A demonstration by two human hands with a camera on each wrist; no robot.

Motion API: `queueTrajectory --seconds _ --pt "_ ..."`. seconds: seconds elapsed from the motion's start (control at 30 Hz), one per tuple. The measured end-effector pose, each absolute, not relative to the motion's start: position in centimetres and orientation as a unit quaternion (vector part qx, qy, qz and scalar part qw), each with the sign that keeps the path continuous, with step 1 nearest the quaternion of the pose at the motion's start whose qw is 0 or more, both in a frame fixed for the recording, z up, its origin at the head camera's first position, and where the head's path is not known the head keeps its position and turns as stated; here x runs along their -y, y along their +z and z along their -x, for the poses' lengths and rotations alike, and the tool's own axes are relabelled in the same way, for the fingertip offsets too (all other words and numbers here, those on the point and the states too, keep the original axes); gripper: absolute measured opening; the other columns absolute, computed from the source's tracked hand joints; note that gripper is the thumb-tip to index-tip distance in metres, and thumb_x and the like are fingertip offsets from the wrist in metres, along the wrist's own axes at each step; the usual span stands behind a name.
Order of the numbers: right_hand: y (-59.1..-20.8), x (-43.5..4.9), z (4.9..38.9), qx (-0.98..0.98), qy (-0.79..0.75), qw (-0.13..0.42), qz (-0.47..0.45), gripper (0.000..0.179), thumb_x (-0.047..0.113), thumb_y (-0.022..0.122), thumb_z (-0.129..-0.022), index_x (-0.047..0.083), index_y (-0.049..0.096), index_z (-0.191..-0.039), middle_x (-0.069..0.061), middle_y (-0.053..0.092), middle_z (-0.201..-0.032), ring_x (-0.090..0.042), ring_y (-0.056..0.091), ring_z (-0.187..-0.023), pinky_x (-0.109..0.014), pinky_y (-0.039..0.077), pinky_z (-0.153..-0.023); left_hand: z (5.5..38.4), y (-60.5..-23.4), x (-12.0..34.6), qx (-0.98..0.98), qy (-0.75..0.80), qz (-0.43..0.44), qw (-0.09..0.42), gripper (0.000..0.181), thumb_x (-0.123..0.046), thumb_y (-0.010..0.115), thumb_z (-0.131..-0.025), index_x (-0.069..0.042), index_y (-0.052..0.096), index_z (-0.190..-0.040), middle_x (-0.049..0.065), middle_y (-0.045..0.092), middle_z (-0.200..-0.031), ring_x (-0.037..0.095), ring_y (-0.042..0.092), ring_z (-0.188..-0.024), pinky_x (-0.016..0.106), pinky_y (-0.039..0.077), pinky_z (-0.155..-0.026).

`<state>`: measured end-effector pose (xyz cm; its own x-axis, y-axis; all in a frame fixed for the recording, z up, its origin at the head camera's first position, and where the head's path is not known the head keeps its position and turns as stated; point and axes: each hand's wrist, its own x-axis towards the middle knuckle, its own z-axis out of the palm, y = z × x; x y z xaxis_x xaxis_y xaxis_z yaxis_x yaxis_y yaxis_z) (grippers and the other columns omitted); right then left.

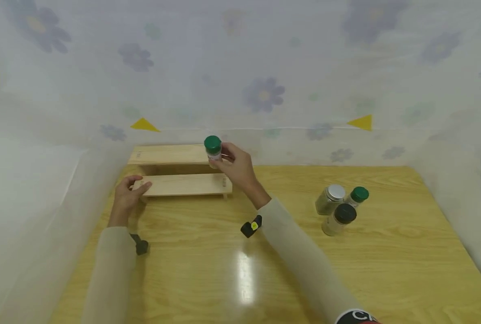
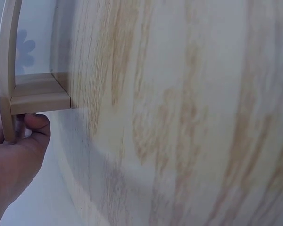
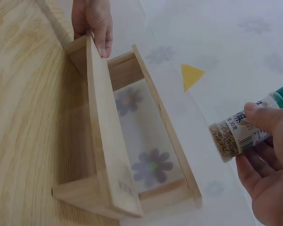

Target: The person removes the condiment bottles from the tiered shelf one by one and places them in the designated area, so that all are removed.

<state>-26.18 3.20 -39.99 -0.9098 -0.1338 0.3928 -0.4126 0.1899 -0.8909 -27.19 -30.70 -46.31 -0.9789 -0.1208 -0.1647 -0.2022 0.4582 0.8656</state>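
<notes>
A two-step wooden rack [image 1: 185,185] stands near the back left of the table. My left hand [image 1: 125,197] grips the left end of its lower step; in the left wrist view the thumb [image 2: 37,123] bends beneath the wood. My right hand [image 1: 240,168] holds a spice jar [image 1: 213,145] with a green cap, raised near the right end of the upper step [image 1: 169,155]. From the right wrist, the jar [image 3: 225,139] appears tilted, with small tan grains inside and a printed label partly covered by the fingers.
To the right on the wooden table [image 1: 386,261] stand a silver-lidded jar [image 1: 327,201], a green-capped jar [image 1: 360,195] and a black-lidded jar [image 1: 341,218], close together. A flowered cloth [image 1: 224,67] with yellow triangles hangs behind the table and along its sides.
</notes>
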Motion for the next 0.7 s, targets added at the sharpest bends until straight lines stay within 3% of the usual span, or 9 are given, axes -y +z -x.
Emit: queueTrajectory --seconds 0.53,0.7 --pt "-40.5 -9.9 19.8 0.803 0.552 0.152 -0.166 0.04 0.014 0.075 -0.082 0.008 0.061 -0.119 -0.01 0.067 -0.113 -0.022 0.064 -0.109 -0.03 0.051 -0.095 27.4 -46.4 30.8 -0.858 0.505 0.083 0.04 0.072 -0.043 0.064 -0.088 0.001 0.037 -0.139 0.022 0.024 -0.153 0.04 0.018 -0.142 0.053 0.021 -0.116" --pt "-39.0 -10.8 16.1 0.806 0.542 0.165 -0.169 0.037 0.001 0.074 -0.08 -0.001 0.061 -0.114 -0.017 0.067 -0.108 -0.03 0.065 -0.105 -0.036 0.053 -0.093 27.5 -46.2 30.8 -0.86 0.5 0.085 0.058 0.076 -0.047 0.062 -0.088 -0.001 0.034 -0.141 0.022 0.016 -0.156 0.044 0.015 -0.142 0.056 0.023 -0.114"
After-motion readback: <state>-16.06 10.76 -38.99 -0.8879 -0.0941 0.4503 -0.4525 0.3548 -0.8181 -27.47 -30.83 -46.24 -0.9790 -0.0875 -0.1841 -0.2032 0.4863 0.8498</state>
